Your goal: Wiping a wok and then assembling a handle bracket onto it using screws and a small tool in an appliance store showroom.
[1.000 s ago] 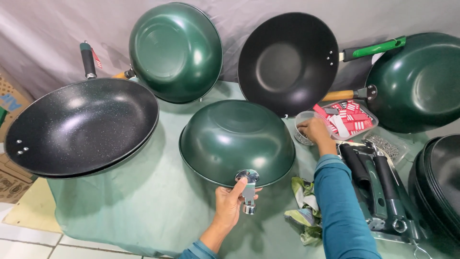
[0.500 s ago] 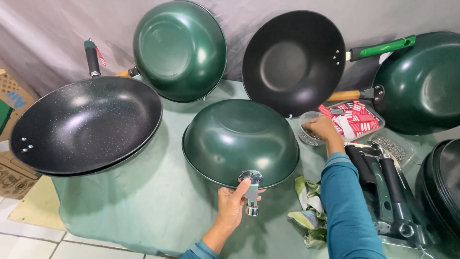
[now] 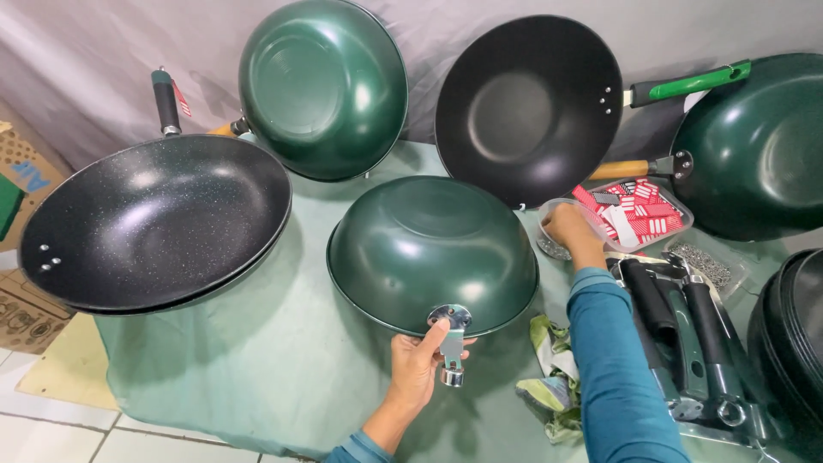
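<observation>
Since the upturned green wok sits just ahead of it, the left hand pinches its metal handle bracket steady, while the right hand digs closed-fingered into a small clear tub (contents unclear).

Woks, loose handles and hands, counted.

Six woks are in plain sight: a speckled black one at left, a green one propped at upper left, a green one upside down in the centre, a black one propped at upper centre, a green one at upper right, and a black stack at lower right whose number cannot be told. About four loose handles lie at lower right. One small clear tub, one clear tray of red cards, two hands.
</observation>
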